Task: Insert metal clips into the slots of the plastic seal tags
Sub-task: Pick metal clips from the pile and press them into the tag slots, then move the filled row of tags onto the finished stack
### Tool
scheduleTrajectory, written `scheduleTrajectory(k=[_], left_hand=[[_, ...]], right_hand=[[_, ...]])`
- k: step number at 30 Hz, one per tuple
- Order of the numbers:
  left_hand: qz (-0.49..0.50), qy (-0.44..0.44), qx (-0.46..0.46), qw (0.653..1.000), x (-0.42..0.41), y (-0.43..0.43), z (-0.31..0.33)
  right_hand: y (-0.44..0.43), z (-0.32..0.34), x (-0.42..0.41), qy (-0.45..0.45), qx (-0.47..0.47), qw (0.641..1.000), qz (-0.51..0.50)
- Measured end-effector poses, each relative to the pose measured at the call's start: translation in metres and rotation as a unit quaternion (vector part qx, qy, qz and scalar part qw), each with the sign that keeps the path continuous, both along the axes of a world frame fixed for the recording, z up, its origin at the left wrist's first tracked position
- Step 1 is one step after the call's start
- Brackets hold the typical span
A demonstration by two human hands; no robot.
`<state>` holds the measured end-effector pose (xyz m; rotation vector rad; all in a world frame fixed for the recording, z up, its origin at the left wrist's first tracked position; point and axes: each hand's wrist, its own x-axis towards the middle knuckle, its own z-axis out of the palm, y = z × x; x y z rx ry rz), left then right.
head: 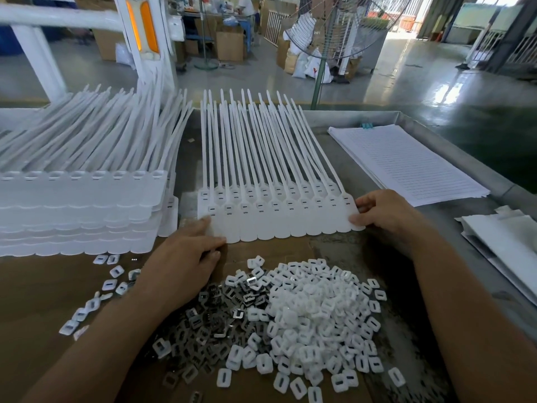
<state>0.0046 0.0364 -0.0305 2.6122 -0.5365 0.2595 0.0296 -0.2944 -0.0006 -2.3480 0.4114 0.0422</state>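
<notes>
A strip of joined white plastic seal tags (pixel 279 216) lies flat on the table in front of me, slots up, long tails fanning away. My left hand (pixel 186 257) rests on its near left corner, fingers flat on the tags. My right hand (pixel 380 210) pinches the strip's right end between thumb and fingers. Below the strip lies a heap of dark metal clips (pixel 212 318), and right of it a bigger heap of small white plastic caps (pixel 316 312).
A tall stack of more tag strips (pixel 81 210) fills the left. Loose caps (pixel 107 283) are scattered near it. Lined paper sheets (pixel 406 161) lie at the right, more white sheets (pixel 505 239) at the far right edge. A standing fan (pixel 334 27) is beyond the table.
</notes>
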Motion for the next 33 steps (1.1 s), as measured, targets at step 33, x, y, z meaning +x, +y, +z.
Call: scheduleTrajectory(k=[33], left_hand=[[-0.02,0.062,-0.44,0.896,-0.016,-0.008,0.027]], right_hand=[[-0.002,0.011,-0.011,-0.099,0.051,0.994,-0.012]])
